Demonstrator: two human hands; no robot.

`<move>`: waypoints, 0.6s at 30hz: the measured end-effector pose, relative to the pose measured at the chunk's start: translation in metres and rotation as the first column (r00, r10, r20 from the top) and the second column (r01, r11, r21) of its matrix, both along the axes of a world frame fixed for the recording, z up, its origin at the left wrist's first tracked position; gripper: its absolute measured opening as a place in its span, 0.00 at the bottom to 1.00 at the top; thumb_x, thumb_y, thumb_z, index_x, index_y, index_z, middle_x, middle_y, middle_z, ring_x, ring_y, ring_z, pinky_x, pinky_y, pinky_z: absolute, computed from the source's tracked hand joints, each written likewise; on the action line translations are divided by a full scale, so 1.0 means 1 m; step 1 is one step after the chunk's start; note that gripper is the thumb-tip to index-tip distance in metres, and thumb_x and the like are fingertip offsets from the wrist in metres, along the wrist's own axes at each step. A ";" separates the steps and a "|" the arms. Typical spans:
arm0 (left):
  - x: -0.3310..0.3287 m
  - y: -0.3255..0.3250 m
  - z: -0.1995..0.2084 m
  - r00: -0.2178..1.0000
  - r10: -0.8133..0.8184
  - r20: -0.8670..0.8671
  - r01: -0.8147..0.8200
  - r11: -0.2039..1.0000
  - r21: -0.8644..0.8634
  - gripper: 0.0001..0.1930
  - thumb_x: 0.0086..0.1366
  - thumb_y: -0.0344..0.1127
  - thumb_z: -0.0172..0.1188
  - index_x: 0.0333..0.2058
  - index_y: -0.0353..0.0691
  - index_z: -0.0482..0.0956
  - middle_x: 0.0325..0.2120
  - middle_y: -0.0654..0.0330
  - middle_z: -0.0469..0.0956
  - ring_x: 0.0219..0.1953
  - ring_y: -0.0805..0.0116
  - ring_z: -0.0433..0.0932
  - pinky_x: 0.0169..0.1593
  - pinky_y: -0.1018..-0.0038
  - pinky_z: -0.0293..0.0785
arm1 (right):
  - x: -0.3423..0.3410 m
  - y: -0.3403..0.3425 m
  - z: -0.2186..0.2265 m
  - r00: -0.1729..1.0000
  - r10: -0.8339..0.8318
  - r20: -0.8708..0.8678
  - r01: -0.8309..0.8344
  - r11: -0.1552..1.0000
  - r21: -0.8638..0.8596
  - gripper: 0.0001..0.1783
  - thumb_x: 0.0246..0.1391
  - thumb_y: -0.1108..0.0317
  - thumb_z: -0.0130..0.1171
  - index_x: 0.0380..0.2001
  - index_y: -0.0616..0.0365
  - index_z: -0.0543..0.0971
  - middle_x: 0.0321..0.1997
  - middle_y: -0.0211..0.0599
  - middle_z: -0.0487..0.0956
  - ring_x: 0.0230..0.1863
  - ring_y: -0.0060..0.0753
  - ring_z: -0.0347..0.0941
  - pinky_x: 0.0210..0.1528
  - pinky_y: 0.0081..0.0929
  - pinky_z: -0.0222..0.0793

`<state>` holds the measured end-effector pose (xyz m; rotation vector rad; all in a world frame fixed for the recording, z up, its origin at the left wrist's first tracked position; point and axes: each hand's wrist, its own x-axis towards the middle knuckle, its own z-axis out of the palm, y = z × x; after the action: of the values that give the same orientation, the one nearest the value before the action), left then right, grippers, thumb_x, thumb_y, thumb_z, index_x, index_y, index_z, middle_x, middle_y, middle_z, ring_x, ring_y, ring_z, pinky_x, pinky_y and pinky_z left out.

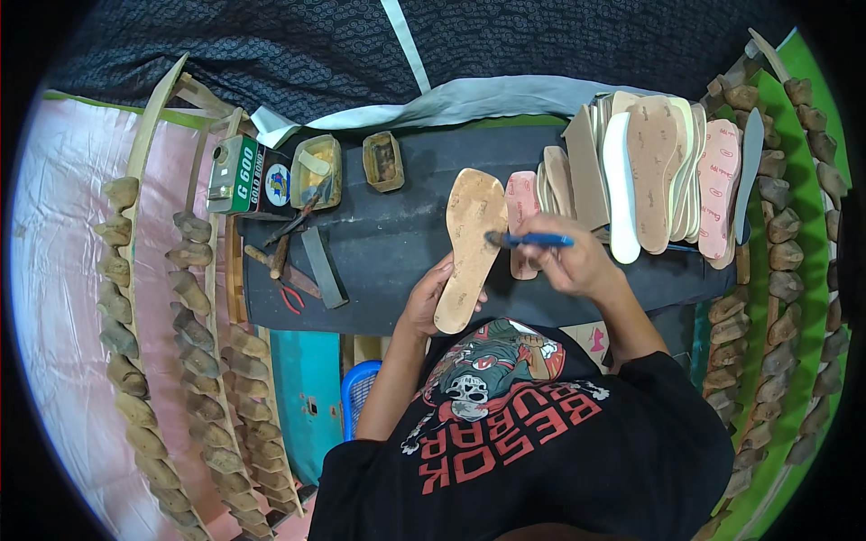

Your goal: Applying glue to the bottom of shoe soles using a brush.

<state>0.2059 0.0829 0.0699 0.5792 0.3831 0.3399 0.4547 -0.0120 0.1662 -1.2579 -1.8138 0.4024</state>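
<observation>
My left hand (426, 298) is closed on the heel end of a tan insole (474, 212), holding it up at a slant above the near part of the table. The thumb lies along the insole's edge, and fingertips show on its other side. In my right hand (577, 261) is a blue-handled brush (541, 240), gripped between the fingers. Its dark bristles meet the insole's face near the right edge, about midway along. Just behind the right hand lies a pink printed insole (520, 194), partly covered by that hand.
Stacked insoles (654, 171) stand at the table's right. A green and black can (248, 180), a tray (316, 167) and a small box (383, 162) sit at the back left. Nearby are a hammer (281, 261), a sharpening stone (323, 266) and red-handled pliers (290, 299). Shoe lasts (126, 338) line racks on both sides.
</observation>
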 end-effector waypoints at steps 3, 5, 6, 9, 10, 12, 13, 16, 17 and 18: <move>0.000 -0.002 -0.006 0.998 0.008 0.061 -0.006 0.999 -0.036 0.30 0.73 0.47 0.43 0.67 0.36 0.58 0.40 0.45 0.79 0.38 0.54 0.83 0.39 0.63 0.82 | 0.005 0.011 0.001 0.985 -0.135 -0.104 0.140 0.989 0.040 0.15 0.54 0.76 0.63 0.45 0.61 0.75 0.40 0.44 0.81 0.38 0.50 0.79 0.43 0.40 0.74; 0.001 -0.003 -0.011 0.995 0.022 0.099 -0.016 0.998 -0.062 0.30 0.73 0.47 0.43 0.67 0.36 0.59 0.40 0.45 0.79 0.39 0.54 0.83 0.39 0.63 0.82 | 0.005 0.012 0.007 0.991 -0.124 -0.047 0.126 0.991 0.034 0.15 0.54 0.76 0.63 0.45 0.60 0.76 0.40 0.44 0.81 0.39 0.49 0.79 0.43 0.40 0.74; 0.001 -0.004 -0.012 0.992 0.021 0.123 -0.010 0.996 -0.086 0.30 0.73 0.47 0.44 0.67 0.36 0.59 0.40 0.45 0.79 0.39 0.54 0.83 0.39 0.63 0.82 | 0.004 0.012 0.008 0.994 -0.113 0.010 0.113 0.993 0.031 0.15 0.53 0.76 0.64 0.45 0.60 0.76 0.41 0.44 0.81 0.40 0.49 0.79 0.44 0.41 0.74; 0.004 -0.008 -0.011 0.991 0.031 0.132 -0.013 0.991 -0.136 0.30 0.73 0.47 0.44 0.67 0.37 0.59 0.41 0.44 0.78 0.39 0.53 0.83 0.39 0.62 0.82 | -0.007 0.005 0.008 0.998 0.059 0.025 -0.059 0.998 0.008 0.16 0.52 0.73 0.65 0.45 0.58 0.76 0.41 0.43 0.82 0.42 0.49 0.79 0.45 0.41 0.74; 0.003 -0.011 -0.009 0.993 0.046 0.111 -0.028 0.987 -0.158 0.30 0.72 0.47 0.44 0.67 0.38 0.59 0.41 0.44 0.78 0.39 0.53 0.83 0.39 0.62 0.82 | -0.008 0.005 0.011 0.997 0.066 0.027 -0.067 0.998 0.002 0.16 0.52 0.73 0.65 0.45 0.58 0.76 0.41 0.43 0.82 0.42 0.49 0.79 0.45 0.41 0.74; 0.002 -0.011 -0.008 0.992 0.051 0.112 -0.034 0.989 -0.146 0.30 0.72 0.47 0.44 0.67 0.38 0.58 0.42 0.44 0.78 0.39 0.52 0.83 0.39 0.62 0.82 | -0.008 0.005 0.022 0.969 0.189 0.161 -0.173 0.979 -0.111 0.15 0.52 0.71 0.66 0.44 0.56 0.77 0.41 0.42 0.82 0.43 0.48 0.79 0.46 0.41 0.75; 0.002 -0.010 -0.008 0.993 0.042 0.111 -0.028 0.991 -0.127 0.30 0.72 0.47 0.44 0.68 0.38 0.58 0.42 0.45 0.78 0.39 0.52 0.83 0.39 0.61 0.82 | -0.006 0.007 0.018 0.987 0.122 0.101 -0.121 0.992 -0.017 0.14 0.54 0.71 0.64 0.44 0.56 0.77 0.40 0.42 0.82 0.42 0.48 0.79 0.46 0.40 0.74; 0.002 -0.010 -0.014 0.987 0.017 0.160 0.003 0.992 -0.123 0.30 0.72 0.46 0.44 0.68 0.38 0.57 0.43 0.46 0.78 0.39 0.52 0.83 0.39 0.61 0.82 | 0.007 0.015 0.011 0.985 -0.122 0.124 0.122 0.993 0.011 0.13 0.54 0.71 0.64 0.43 0.57 0.77 0.39 0.42 0.82 0.42 0.50 0.79 0.46 0.41 0.74; 0.003 -0.010 -0.014 0.987 0.019 0.160 0.001 0.992 -0.123 0.30 0.72 0.46 0.44 0.68 0.38 0.57 0.43 0.46 0.78 0.39 0.52 0.83 0.39 0.61 0.82 | 0.008 0.018 0.015 0.985 -0.155 0.079 0.154 0.988 0.020 0.13 0.55 0.72 0.63 0.44 0.58 0.76 0.40 0.43 0.81 0.43 0.52 0.79 0.47 0.42 0.74; 0.004 -0.011 -0.013 0.986 0.023 0.163 -0.004 0.993 -0.116 0.30 0.73 0.47 0.44 0.68 0.38 0.57 0.43 0.47 0.78 0.39 0.53 0.83 0.39 0.62 0.82 | 0.008 0.018 0.014 0.985 -0.153 0.079 0.152 0.988 0.019 0.13 0.55 0.72 0.63 0.44 0.58 0.76 0.40 0.43 0.81 0.43 0.52 0.79 0.47 0.42 0.74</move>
<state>0.2100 0.0715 0.0573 0.4318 0.2463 0.3728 0.4623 0.0057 0.1802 -1.4108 -1.7688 0.2583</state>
